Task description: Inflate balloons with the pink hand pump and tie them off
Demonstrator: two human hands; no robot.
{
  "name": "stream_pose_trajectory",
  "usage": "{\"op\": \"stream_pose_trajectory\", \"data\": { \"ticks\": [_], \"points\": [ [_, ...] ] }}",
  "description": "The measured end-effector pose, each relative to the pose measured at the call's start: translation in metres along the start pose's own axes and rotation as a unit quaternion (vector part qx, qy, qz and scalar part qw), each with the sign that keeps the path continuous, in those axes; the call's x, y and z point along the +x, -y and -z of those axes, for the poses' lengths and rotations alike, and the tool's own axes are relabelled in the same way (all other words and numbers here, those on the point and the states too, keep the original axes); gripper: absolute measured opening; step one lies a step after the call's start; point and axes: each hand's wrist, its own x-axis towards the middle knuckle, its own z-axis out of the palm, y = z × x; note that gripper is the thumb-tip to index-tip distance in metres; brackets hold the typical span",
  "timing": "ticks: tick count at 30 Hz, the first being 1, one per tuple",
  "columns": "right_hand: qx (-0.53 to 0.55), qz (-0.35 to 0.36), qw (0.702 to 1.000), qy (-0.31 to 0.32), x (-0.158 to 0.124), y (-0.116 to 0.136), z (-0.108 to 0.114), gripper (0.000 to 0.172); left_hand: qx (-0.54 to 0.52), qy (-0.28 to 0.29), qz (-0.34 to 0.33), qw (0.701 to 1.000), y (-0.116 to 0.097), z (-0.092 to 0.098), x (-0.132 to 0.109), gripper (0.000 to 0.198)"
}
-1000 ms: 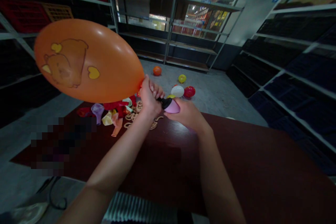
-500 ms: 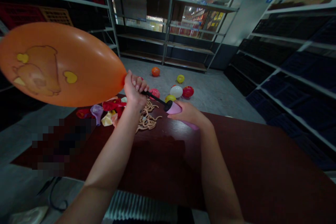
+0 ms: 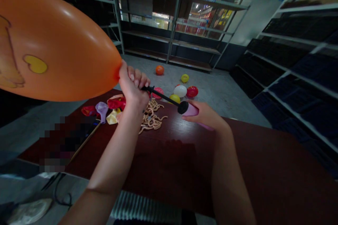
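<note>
2 arms (image 3: 116,147) extended forward; left grip (image 3: 134,85), right grip (image 3: 207,115) curled.

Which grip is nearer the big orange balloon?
Left. The left grip is at the narrow end of the orange balloon; the right grip is farther away, around the pink pump.

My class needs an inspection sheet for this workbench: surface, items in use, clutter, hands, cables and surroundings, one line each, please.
Surface: dark red-brown table, glossy, with light reflecting off it.
Items in use: orange balloon, inflated, cut off by the picture's left edge; pink pump, black rod extended.
Clutter: limp balloons and wavy tan strips; a pixelated patch hides part of the table.
Hands: left hand grips the orange balloon's neck end; right hand wraps the pump's body.
Cables: dark cord-like loop below the table's left side; cannot confirm it is a cable.
Surroundings: metal shelving; inflated balloons on the floor.
</note>
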Motion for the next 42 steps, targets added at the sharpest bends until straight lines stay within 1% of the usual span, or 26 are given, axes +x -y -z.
{"op": "stream_pose_trajectory", "data": {
  "ticks": [4,8,11,15,16,19,21,25,27,29,31,32,34,36,37,38,40,42],
  "points": [
    [-0.057,-0.023,0.998,-0.023,0.001,0.004,0.001,0.054,-0.015,-0.024,-0.013,1.000,0.014,-0.003,-0.005,0.061],
    [-0.117,-0.012,0.991,-0.066,0.004,0.014,-0.005,0.053,-0.019,-0.031,-0.004,0.999,0.035,-0.004,-0.017,0.061],
    [-0.130,0.008,0.988,-0.081,0.005,0.027,-0.011,0.047,-0.011,-0.019,0.016,1.000,0.051,-0.006,-0.029,0.062],
    [-0.151,0.002,0.985,-0.083,0.005,0.043,-0.017,0.036,-0.004,-0.004,0.050,0.999,0.064,-0.005,-0.036,0.062],
    [-0.157,0.002,0.984,-0.080,0.006,0.045,-0.018,0.038,-0.002,-0.003,0.057,0.998,0.066,-0.003,-0.036,0.062],
    [-0.178,0.007,0.981,-0.077,0.008,0.048,-0.024,0.049,-0.001,-0.007,0.073,0.997,0.073,0.003,-0.031,0.059],
    [-0.190,0.000,0.978,-0.081,0.011,0.048,-0.028,0.051,0.003,-0.015,0.081,0.997,0.079,0.008,-0.027,0.058],
    [-0.196,-0.015,0.977,-0.079,0.016,0.042,-0.039,0.044,0.034,-0.021,0.135,0.990,0.097,0.018,-0.020,0.054],
    [-0.190,-0.032,0.978,-0.075,0.018,0.039,-0.044,0.037,0.064,-0.010,0.166,0.984,0.105,0.024,-0.015,0.051],
    [-0.156,-0.053,0.984,-0.075,0.018,0.036,-0.049,0.033,0.099,0.005,0.192,0.976,0.110,0.030,-0.008,0.049],
    [-0.087,-0.045,0.994,-0.055,0.018,0.036,-0.055,0.023,0.131,0.013,0.206,0.970,0.112,0.036,-0.001,0.047],
    [-0.055,-0.046,0.996,-0.044,0.018,0.037,-0.058,0.022,0.143,0.015,0.207,0.968,0.112,0.039,0.002,0.046],
    [-0.012,-0.055,0.997,-0.059,0.018,0.039,-0.065,0.021,0.152,0.022,0.205,0.967,0.111,0.042,0.008,0.043],
    [0.039,-0.063,0.995,-0.069,0.014,0.039,-0.073,0.021,0.145,0.027,0.201,0.968,0.105,0.043,0.013,0.043],
    [0.063,-0.059,0.994,-0.073,0.011,0.038,-0.077,0.021,0.140,0.022,0.194,0.971,0.099,0.044,0.017,0.044],
    [0.086,-0.051,0.993,-0.064,0.007,0.035,-0.081,0.022,0.135,0.013,0.184,0.974,0.093,0.045,0.021,0.045],
    [0.118,-0.031,0.992,-0.019,-0.004,0.025,-0.089,0.024,0.126,-0.008,0.161,0.979,0.075,0.049,0.033,0.047],
    [0.138,-0.039,0.990,-0.002,-0.016,0.014,-0.099,0.026,0.115,-0.021,0.139,0.983,0.058,0.054,0.045,0.047]
  ]
}}
